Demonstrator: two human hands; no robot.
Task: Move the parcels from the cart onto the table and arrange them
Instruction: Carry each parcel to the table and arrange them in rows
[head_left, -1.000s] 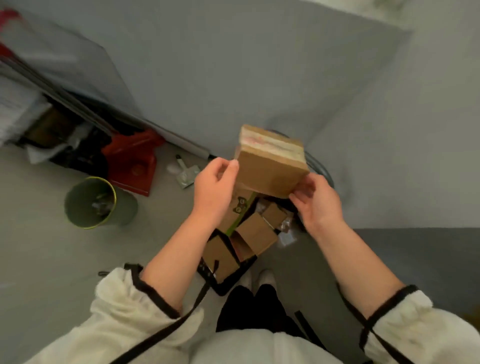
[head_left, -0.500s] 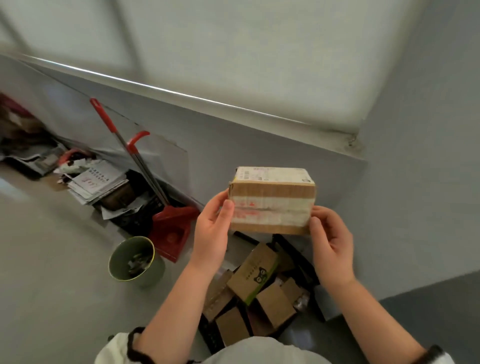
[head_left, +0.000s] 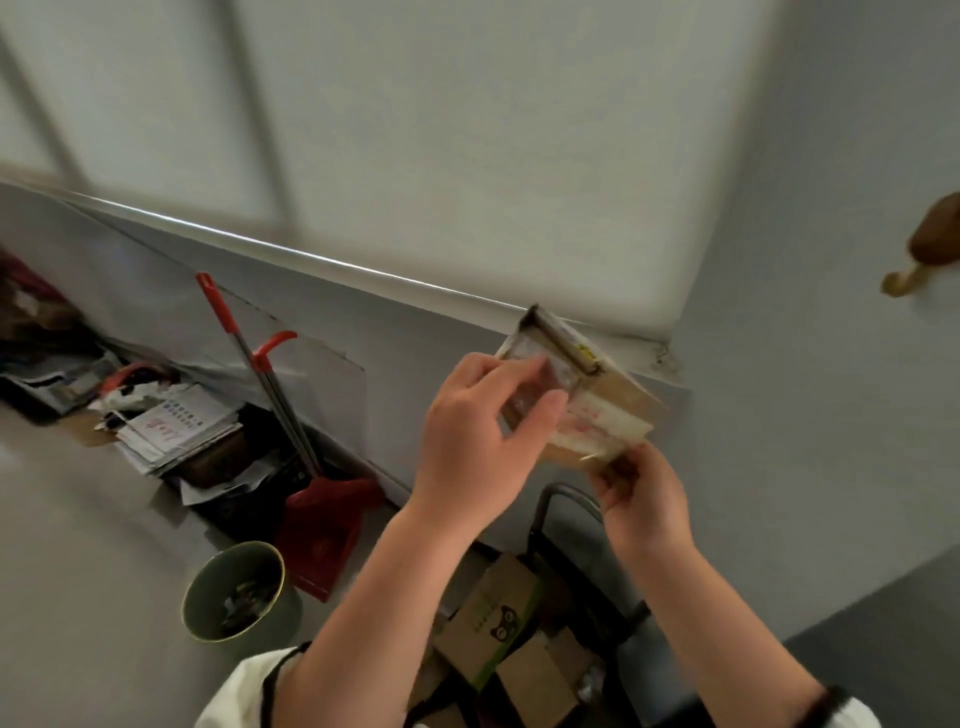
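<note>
Item: taped cardboard parcel (head_left: 608, 410), held between both hands, above the cart (head_left: 551, 493). Left hand (head_left: 478, 436) gripped its left end; right hand (head_left: 644, 504) pinched its lower corner. Since half a second before: raised and tilted from level (table not in view). Transfer judged begun; other parcels (head_left: 488, 618) remained below the wrists.

You hold a cardboard parcel (head_left: 602, 415) tilted in the air above the cart (head_left: 543, 512). Your left hand (head_left: 475, 447) grips its left end, fingers over the taped top face. Your right hand (head_left: 644, 501) pinches its lower right corner. Both hands are motion-blurred. In the cart lie several brown boxes (head_left: 535, 680), one of them a cat-face box (head_left: 488, 618). To the left a green bin (head_left: 234, 592) stands on the floor. Beside it a red dustpan (head_left: 324, 525) leans against the wall, near a pile of papers (head_left: 171, 431).
</note>
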